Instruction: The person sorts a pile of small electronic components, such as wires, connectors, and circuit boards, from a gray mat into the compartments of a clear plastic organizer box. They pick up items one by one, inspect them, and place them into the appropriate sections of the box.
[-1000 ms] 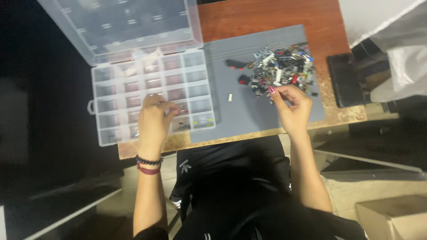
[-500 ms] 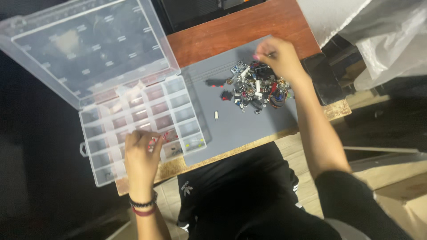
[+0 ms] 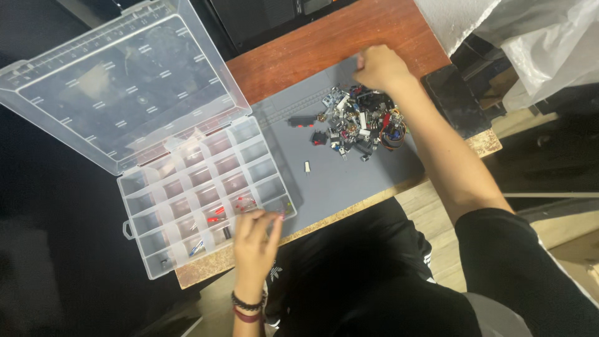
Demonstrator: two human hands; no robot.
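**A:** Near edge first: our left hand (image 3: 254, 240) hovers at the front rim of the clear organizer box (image 3: 206, 193), fingers loosely spread, gripping nothing we can see. Red bits sit in the compartments just beside it.

**B:** Yep. Farther out, a lone white piece (image 3: 307, 166) lies on the grey mat (image 3: 349, 175). Our right hand (image 3: 377, 67) is curled at the far side of the parts pile (image 3: 362, 125); can't tell if it's pinching anything.
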